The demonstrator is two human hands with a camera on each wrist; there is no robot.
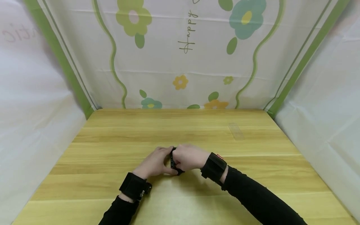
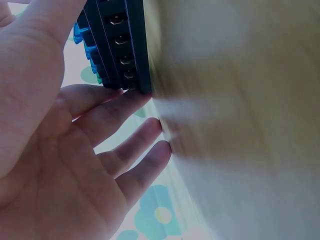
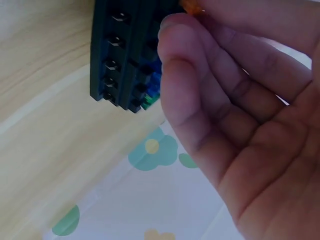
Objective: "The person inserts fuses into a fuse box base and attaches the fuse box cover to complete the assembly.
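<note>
A black fuse block [image 1: 172,162] stands on the wooden table between the two hands. Its long side carries a row of holes with metal contacts, and small translucent blue fuses [image 2: 90,47] and a green one [image 3: 149,101] sit along its top. My left hand [image 1: 156,161] grips the block by its ends, thumb at the near end and fingertips at the far end. From the other side my right hand [image 1: 189,156] reaches over the block with curled fingers. It pinches an orange fuse [image 3: 192,7] at the block's top, mostly hidden by the fingers.
A clear flat strip [image 1: 236,131] lies on the table [image 1: 112,134] at the back right. White curtains with printed flowers and green borders enclose the table at the back [image 1: 168,62] and both sides. Black bands with cameras circle both wrists.
</note>
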